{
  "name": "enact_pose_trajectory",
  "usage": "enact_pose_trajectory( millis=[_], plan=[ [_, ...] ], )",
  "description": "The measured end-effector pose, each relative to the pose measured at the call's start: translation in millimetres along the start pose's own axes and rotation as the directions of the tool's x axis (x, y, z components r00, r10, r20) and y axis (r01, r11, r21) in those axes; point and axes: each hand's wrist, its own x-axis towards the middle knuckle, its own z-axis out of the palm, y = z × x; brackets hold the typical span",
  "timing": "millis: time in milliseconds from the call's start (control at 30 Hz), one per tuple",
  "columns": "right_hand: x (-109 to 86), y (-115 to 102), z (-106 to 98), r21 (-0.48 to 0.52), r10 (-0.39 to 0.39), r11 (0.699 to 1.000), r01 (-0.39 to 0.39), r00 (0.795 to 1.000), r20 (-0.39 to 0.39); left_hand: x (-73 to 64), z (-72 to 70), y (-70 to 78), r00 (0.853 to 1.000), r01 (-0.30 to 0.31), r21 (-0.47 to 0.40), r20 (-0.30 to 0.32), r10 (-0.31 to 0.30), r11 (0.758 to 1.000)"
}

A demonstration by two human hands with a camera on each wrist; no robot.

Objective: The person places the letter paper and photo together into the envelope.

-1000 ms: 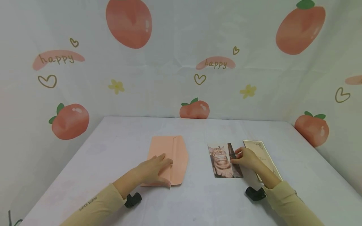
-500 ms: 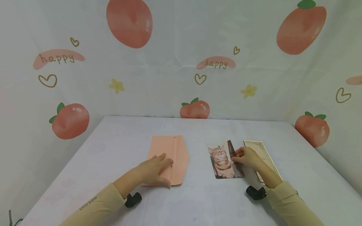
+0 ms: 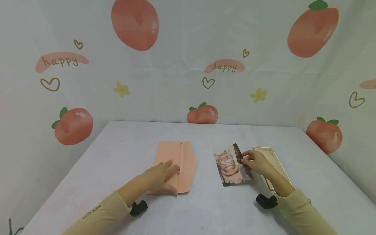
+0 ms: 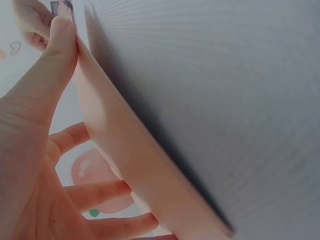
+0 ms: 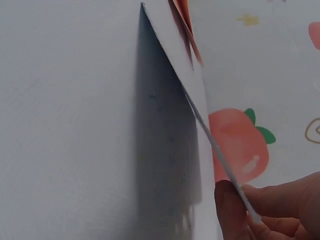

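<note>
– Left hand (image 3: pixel 160 176) first, nearest: fingers spread over the envelope (image 3: pixel 171 151), pinching nothing.
– Why there?
– Probably to stop the paper sliding. Thumb lay by the near end, fingers on the upper face; flap (image 3: pixel 188 169) was unfolded along the envelope's right side, uncovered.
– And the right hand (image 3: pixel 258 161)?
– Pinching. Right of the envelope, with a gap between, it held the cat card (image 3: pixel 227 166) by its right edge, thumb against fingers.
– Flat?
– Tilted. Held edge was up, shadow beneath it in the right wrist view; the opposite side sat low, a corner seemingly on the table (image 3: pixel 202 209). Rest of the contact, couldn't tell.
– Why the edge?
– Guess: thin card, easiest to take there, and that left the picture mostly uncovered.
– Anything else?
– Gold-edged card (image 3: pixel 271 156), farther right of the envelope, partly hidden by the wrist. Likely laid separately so the cards didn't overlap.
– Farthest?
– Fruit-print backdrop (image 3: pixel 164 98), behind the envelope.
</note>
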Motion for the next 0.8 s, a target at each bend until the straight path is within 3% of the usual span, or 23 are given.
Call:
enact_pose_trajectory(
  millis=[333, 800],
  plan=[
    [0.0, -6.3, 0.1, 0.009, -0.025, 1.000, 0.025, 0.998, -0.054, 1.5, 1.8, 0.1, 0.999, 0.034, -0.014, 0.009, -0.033, 0.999],
    [2.2, -18.8, 0.6, 0.086, -0.012, 0.996, 0.019, 0.997, -0.080, 1.9, 1.4, -0.2, 1.000, 0.029, -0.003, 0.004, -0.029, 1.000]
  ],
)
